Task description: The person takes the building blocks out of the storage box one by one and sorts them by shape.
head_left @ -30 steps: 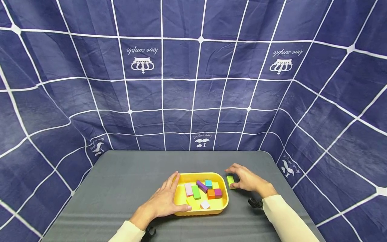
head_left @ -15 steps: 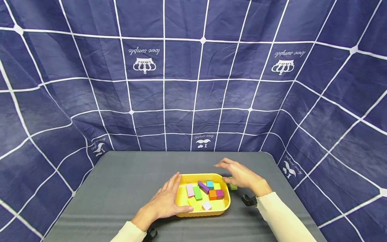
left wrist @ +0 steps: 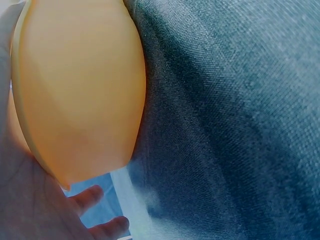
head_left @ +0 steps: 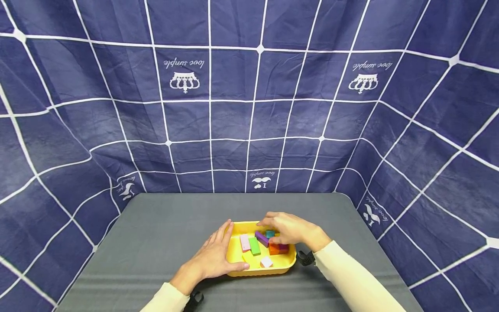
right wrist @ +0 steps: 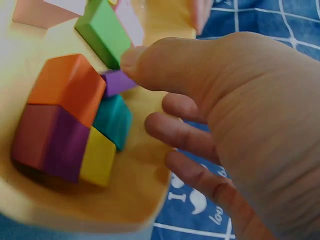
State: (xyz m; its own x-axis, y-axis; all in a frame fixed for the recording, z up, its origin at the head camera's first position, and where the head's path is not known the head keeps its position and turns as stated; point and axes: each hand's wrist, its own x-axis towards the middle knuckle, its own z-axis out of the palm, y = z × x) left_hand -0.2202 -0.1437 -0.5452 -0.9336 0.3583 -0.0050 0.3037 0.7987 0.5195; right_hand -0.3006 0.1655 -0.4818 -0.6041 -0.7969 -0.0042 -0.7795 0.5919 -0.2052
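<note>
A yellow tray [head_left: 238, 272] sits on the grey table near the front edge and holds several coloured blocks: pink [head_left: 244, 242], green [head_left: 254, 246], purple [head_left: 261, 238], teal [head_left: 270, 234], orange [head_left: 273, 249] and magenta [head_left: 284, 248]. My left hand [head_left: 213, 256] lies flat against the tray's left rim [left wrist: 80, 90], with the thumb along the near edge. My right hand [head_left: 287, 229] hovers over the tray's far right part. Its fingers [right wrist: 185, 132] are loosely bent and hold nothing. The thumb tip is close to the purple block [right wrist: 117, 81] and green block [right wrist: 102, 31]. A pale yellow block [right wrist: 97, 157] lies beside the teal one [right wrist: 114, 119].
The grey table [head_left: 156, 234] stretches left of and behind the tray. Blue cloth with white grid lines [head_left: 249, 108] walls in the back and both sides. Black wrist straps [head_left: 306, 258] show at my cuffs.
My right hand left the lime block on the table right of the tray and moved left over the tray. That block is now out of sight. The left hand stayed put.
</note>
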